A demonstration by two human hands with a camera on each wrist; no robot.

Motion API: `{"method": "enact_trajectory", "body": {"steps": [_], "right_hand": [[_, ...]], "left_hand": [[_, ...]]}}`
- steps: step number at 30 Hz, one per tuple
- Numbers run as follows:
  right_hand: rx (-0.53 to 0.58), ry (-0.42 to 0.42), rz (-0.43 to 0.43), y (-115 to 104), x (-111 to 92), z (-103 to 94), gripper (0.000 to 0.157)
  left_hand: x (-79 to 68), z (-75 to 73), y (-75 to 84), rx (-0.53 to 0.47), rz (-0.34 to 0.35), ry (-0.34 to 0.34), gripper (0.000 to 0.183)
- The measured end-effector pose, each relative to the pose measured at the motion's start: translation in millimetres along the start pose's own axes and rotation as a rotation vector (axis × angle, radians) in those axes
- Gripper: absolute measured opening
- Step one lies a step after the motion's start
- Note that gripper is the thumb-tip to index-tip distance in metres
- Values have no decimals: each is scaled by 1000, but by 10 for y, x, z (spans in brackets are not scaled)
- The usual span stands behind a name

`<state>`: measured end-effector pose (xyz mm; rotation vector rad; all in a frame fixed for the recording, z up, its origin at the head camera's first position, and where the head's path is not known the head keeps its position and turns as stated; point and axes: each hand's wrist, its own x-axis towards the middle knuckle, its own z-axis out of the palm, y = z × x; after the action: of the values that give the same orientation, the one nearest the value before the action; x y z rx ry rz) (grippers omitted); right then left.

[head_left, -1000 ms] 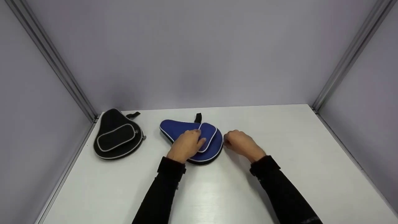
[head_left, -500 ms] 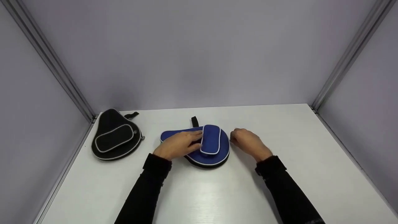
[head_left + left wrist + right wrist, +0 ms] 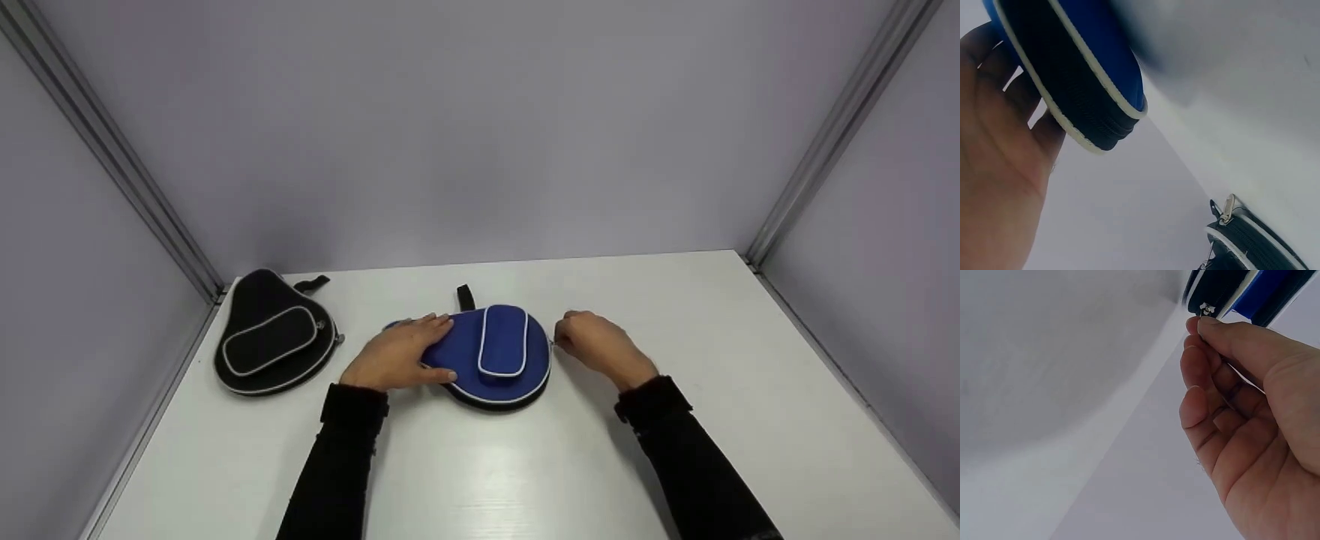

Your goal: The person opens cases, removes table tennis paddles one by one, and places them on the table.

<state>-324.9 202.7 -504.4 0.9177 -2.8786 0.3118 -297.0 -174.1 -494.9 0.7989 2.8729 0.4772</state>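
Observation:
A blue table tennis bat case (image 3: 457,341) with white piping and a raised pocket lies flat on the white table, its narrow end to the left. Across that narrow end rests my left hand (image 3: 397,352), fingers extended over the fabric and thumb apart near the front edge. At the round end, my right hand (image 3: 600,345) pinches a zipper pull (image 3: 553,343) between thumb and index finger. The right wrist view shows the metal zipper slider (image 3: 1206,310) on the dark side band, just above the fingertips; the pull is mostly covered.
To the left lies a black bat case (image 3: 270,337) with pale piping, a front pocket and a strap. A strap loop (image 3: 466,298) sticks out behind the blue case. Grey walls (image 3: 480,135) enclose the table's back and sides.
My left hand has slid left from the pocket onto the narrow end. The blue case has turned slightly and shifted a little right overall. My right hand moved slightly right, beside the case's round end.

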Motion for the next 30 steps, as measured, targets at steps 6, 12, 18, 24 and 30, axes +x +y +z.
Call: {"method": "enact_trajectory", "body": {"steps": [6, 12, 18, 24, 30], "right_hand": [[9, -17, 11, -11, -2, -35, 9], [18, -20, 10, 11, 17, -41, 10], [30, -30, 19, 8, 21, -45, 11], [52, -48, 41, -7, 34, -54, 14], [46, -38, 32, -31, 29, -49, 13]], "left_hand": [[-8, 9, 18, 32, 1, -7, 105], [24, 31, 44, 49, -39, 17, 102], [55, 97, 38, 52, -60, 59, 100], [67, 138, 80, 59, -90, 109, 98], [70, 156, 159, 58, -135, 151, 98]]}}
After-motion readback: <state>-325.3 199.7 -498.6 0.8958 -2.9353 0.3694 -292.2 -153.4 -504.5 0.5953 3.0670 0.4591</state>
